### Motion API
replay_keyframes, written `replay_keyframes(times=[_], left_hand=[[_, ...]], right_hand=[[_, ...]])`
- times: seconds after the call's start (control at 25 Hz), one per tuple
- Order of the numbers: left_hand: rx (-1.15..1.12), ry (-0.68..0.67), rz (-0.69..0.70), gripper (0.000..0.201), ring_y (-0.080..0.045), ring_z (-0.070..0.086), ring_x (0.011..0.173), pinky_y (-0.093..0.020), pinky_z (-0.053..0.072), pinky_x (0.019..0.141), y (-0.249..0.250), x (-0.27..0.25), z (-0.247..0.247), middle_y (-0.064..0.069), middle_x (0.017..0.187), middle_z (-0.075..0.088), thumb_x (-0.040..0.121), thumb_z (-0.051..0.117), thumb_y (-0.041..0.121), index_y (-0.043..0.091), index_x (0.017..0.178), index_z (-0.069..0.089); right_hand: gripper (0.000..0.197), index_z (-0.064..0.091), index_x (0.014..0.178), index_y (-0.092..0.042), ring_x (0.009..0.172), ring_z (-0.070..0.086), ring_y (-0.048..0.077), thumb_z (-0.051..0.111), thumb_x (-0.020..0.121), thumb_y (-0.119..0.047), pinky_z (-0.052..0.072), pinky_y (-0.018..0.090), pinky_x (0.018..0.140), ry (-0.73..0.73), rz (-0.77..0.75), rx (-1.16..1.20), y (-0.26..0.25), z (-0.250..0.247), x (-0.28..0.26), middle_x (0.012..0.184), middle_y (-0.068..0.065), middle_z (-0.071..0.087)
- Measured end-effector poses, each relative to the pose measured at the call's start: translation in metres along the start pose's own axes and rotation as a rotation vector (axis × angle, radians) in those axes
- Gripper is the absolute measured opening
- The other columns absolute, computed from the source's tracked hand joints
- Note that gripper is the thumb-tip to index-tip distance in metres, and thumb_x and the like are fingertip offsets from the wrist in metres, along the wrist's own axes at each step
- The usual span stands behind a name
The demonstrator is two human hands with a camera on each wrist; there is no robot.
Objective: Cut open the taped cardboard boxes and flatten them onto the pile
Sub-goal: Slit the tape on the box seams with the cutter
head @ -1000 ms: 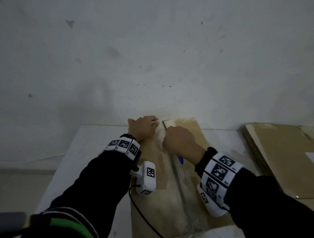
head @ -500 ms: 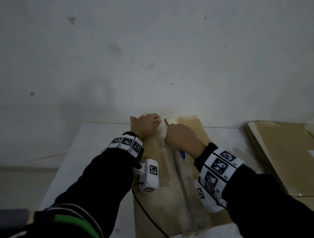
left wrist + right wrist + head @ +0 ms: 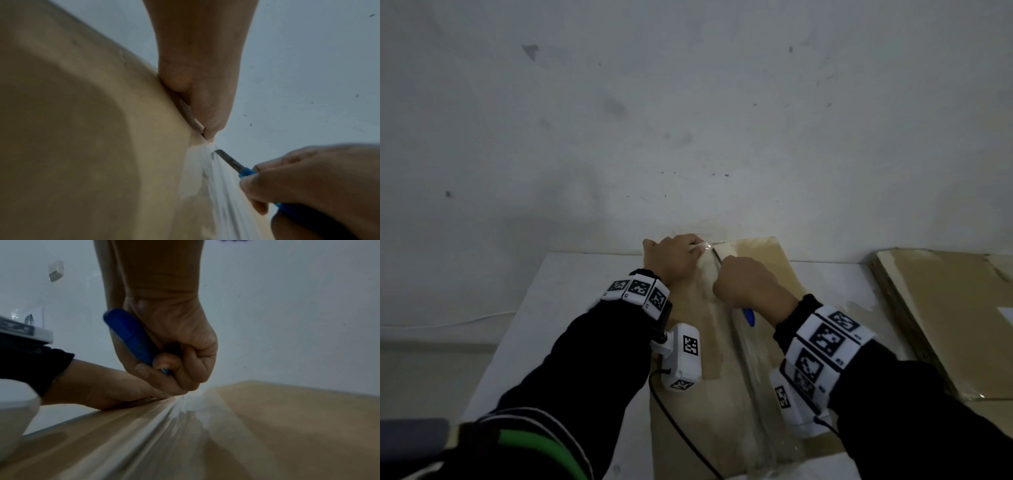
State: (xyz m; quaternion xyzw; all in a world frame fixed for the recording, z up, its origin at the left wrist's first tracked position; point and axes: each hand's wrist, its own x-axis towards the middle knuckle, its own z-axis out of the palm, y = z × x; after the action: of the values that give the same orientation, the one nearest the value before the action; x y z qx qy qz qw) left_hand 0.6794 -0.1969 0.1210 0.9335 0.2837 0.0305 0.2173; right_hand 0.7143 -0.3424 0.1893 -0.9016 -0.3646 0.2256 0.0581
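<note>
A brown cardboard box lies on the white table, with clear tape along its middle seam. My left hand grips the box's far edge, fingers curled over it. My right hand is fisted round a blue-handled knife. In the left wrist view the knife's blade meets the tape at the far end of the seam, just right of my left fingertips. The right wrist view shows the blue handle inside my fist, with the blade hidden.
A pile of flattened cardboard lies on the right of the table. A grey-white wall stands right behind the box. A black cable runs from the left wrist camera across the box's near part.
The knife blade has shifted slightly left toward my left fingertips at the far end of the seam. My left hand keeps its grip on the far edge.
</note>
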Motion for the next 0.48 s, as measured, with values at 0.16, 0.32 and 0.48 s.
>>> replay_keyframes(times=[0.16, 0.32, 0.48], left_hand=[[0.025, 0.0, -0.019, 0.03, -0.016, 0.054, 0.114, -0.042, 0.021, 0.094, 0.002, -0.001, -0.001, 0.013, 0.121, 0.061, 0.098, 0.034, 0.041, 0.037, 0.118, 0.056], [0.046, -0.017, -0.017, 0.033, -0.017, 0.053, 0.117, -0.043, 0.021, 0.097, 0.004, -0.003, -0.004, 0.011, 0.126, 0.059, 0.099, 0.032, 0.042, 0.035, 0.122, 0.054], [0.049, -0.025, -0.016, 0.034, -0.019, 0.052, 0.118, -0.043, 0.021, 0.098, 0.004, -0.005, -0.005, 0.009, 0.127, 0.059, 0.1, 0.031, 0.042, 0.034, 0.124, 0.053]], right_hand=[[0.024, 0.037, 0.066, -0.015, 0.057, 0.04, 0.013, 0.045, 0.087, -0.01, 0.027, 0.024, 0.048, -0.024, -0.009, -0.039, 0.005, 0.0, -0.005, 0.068, 0.0, 0.042], [0.024, 0.036, 0.066, -0.014, 0.057, 0.04, 0.014, 0.044, 0.087, -0.01, 0.029, 0.025, 0.048, -0.032, -0.028, -0.038, 0.011, 0.0, -0.007, 0.068, 0.001, 0.043], [0.037, 0.029, 0.061, -0.012, 0.052, 0.031, 0.012, 0.039, 0.096, -0.017, 0.026, 0.02, 0.045, 0.06, -0.067, 0.128, 0.023, 0.002, -0.007, 0.061, 0.001, 0.034]])
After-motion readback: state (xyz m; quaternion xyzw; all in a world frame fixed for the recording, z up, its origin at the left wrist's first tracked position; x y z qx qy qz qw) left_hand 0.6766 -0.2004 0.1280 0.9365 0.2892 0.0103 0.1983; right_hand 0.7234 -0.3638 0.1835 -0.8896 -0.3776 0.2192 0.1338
